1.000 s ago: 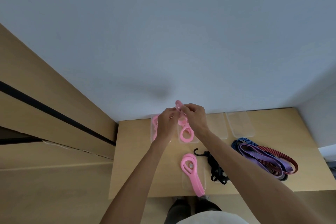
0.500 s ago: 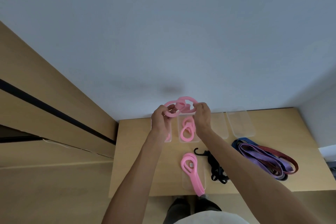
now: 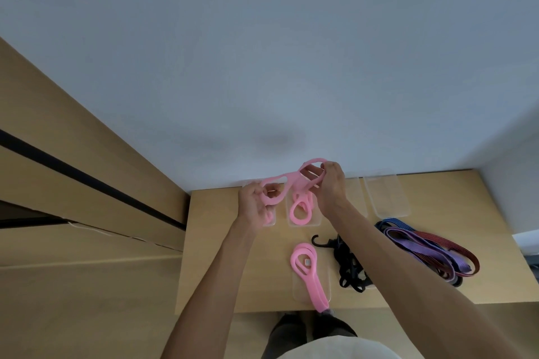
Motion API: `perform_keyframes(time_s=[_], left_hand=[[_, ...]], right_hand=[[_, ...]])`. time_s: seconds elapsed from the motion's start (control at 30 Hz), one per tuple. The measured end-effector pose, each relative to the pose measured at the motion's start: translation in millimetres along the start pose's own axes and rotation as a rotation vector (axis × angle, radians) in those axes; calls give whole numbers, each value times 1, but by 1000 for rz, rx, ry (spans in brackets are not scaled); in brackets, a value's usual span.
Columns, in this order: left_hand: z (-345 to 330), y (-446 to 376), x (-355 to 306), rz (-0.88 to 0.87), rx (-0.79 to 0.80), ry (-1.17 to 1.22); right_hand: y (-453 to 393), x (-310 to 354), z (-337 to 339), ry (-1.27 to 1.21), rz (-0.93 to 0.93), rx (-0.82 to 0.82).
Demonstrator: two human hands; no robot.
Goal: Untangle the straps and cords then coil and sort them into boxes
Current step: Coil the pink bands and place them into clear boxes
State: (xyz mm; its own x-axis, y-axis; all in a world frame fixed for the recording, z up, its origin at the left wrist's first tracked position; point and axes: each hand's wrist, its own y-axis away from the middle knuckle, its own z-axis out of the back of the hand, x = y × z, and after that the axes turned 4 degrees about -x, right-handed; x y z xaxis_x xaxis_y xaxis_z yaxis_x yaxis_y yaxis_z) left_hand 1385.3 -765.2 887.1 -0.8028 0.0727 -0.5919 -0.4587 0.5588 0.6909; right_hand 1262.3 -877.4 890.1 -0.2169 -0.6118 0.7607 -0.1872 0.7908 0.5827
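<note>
A pink strap [image 3: 291, 181] is stretched in the air between both hands above the far side of the wooden table [image 3: 481, 192]. My left hand [image 3: 255, 202] grips its left loop and my right hand [image 3: 332, 186] grips its right loops. Under it a coiled pink strap [image 3: 300, 210] lies in a clear box [image 3: 316, 223]. Another pink strap [image 3: 306, 268] lies in a clear box [image 3: 326, 277] near the front edge, its tail hanging over. Black hooked cords [image 3: 347, 262] lie tangled beneath my right forearm. Purple, blue and red straps [image 3: 428, 248] are piled at the right.
A clear box [image 3: 385, 198] stands at the back right, with nothing visible inside. Another clear box [image 3: 269, 220], partly under my left hand, holds something pink. A wooden cabinet [image 3: 87, 198] flanks the table's left side. A white wall [image 3: 262, 52] rises behind it.
The hands have moved apart, left hand down and left, right hand to the right. The pink strap, bunched between them before, now spreads out into separate loops.
</note>
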Motion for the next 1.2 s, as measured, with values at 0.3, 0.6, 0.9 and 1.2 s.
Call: perform_keyframes(time_s=[0.3, 0.6, 0.9, 1.2], left_hand=[[-3, -8, 15, -63, 165, -730], [-11, -8, 8, -251, 43, -458], [-25, -6, 2, -235, 69, -544], [-35, -12, 4, -604, -47, -847]], right_hand=[[3, 0, -9, 116, 65, 118], [5, 5, -9, 214, 155, 192], [2, 3, -9, 361, 250, 206], [-9, 0, 0, 447, 290, 171]])
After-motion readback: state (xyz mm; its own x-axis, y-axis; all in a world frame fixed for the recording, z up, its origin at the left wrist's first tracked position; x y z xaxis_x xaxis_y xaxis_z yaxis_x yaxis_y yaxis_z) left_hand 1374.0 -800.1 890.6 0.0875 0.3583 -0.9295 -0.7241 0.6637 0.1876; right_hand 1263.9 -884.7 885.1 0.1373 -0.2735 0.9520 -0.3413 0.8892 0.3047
